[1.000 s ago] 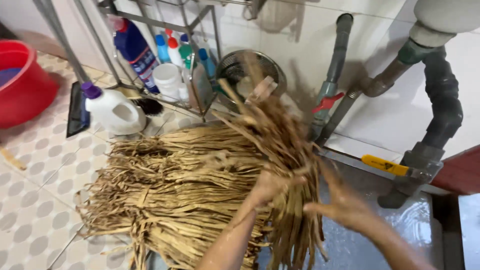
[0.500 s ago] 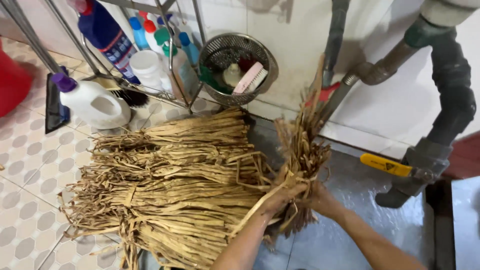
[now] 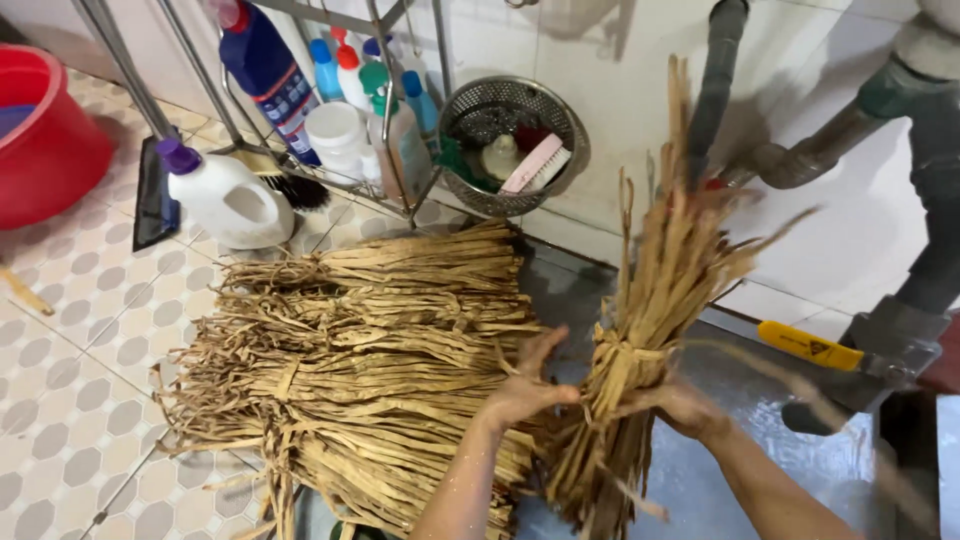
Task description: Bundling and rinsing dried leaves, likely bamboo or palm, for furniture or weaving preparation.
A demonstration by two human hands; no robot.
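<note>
Dried-leaf bundle now upright, both hands' grip clamped around its tie.

2 hands, 1 upright tied bundle, 1 red basin, 1 white jug, 1 wire basket, 1 yellow-handled tool.

The dry leaf bundles are tan. The tub is red. The jug is white with a purple cap. The floor tiles have grey dots.
</note>
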